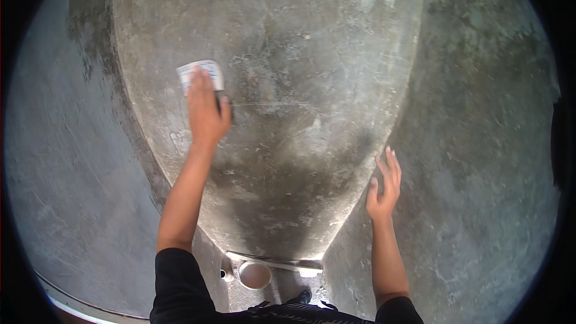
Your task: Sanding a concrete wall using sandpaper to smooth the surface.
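On the grey concrete wall, my left hand (207,111) presses a piece of sandpaper (212,72) flat. The piece has a white back with blue print, and its top edge shows beyond my fingertips. Its rough side, if any, faces the wall and is hidden. My left thumb is apart from the fingers. Lower down on the right, my right hand (385,189) is open with fingers spread and nothing in it. It is beside the corner where the middle wall panel (282,144) meets the right wall (468,174); whether it touches the surface I cannot tell.
A grey-blue wall (72,162) stands on the left. Below, near my feet, a round bucket (254,275) stands on the floor with a small pipe-like object (225,274) to its left. A narrow ledge (273,260) runs along the foot of the middle panel. A dark shoe (305,296) shows underneath.
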Demonstrator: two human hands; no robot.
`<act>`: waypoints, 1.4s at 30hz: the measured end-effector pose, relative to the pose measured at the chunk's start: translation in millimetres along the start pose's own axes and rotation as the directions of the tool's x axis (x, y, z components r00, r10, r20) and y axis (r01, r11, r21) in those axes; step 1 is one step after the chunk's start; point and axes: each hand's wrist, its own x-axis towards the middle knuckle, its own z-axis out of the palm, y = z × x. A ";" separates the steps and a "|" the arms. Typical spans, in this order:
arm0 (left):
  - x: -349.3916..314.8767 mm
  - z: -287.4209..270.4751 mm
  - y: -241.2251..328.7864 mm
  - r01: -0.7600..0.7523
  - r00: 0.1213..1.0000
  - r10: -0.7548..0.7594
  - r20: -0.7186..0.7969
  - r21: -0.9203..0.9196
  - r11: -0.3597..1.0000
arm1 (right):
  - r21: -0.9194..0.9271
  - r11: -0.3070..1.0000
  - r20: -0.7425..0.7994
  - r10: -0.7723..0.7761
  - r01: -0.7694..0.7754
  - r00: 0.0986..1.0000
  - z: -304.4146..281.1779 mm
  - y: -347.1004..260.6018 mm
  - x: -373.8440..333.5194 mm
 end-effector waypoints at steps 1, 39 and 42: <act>1.0 1.1 0.8 0.000 1.000 0.000 -0.001 0.020 1.000 | -0.001 1.000 0.055 -0.018 0.019 0.998 18.2 14.2 6.0; -2.6 -28.6 -67.4 0.270 0.961 -0.277 0.016 0.177 0.946 | -0.234 0.954 0.020 -0.190 0.189 0.982 168.0 72.3 -3.6; -6.2 -24.0 -61.4 0.412 0.911 -0.410 -0.043 0.116 0.904 | -0.213 0.960 -0.003 -0.185 0.180 0.983 168.0 75.1 -6.0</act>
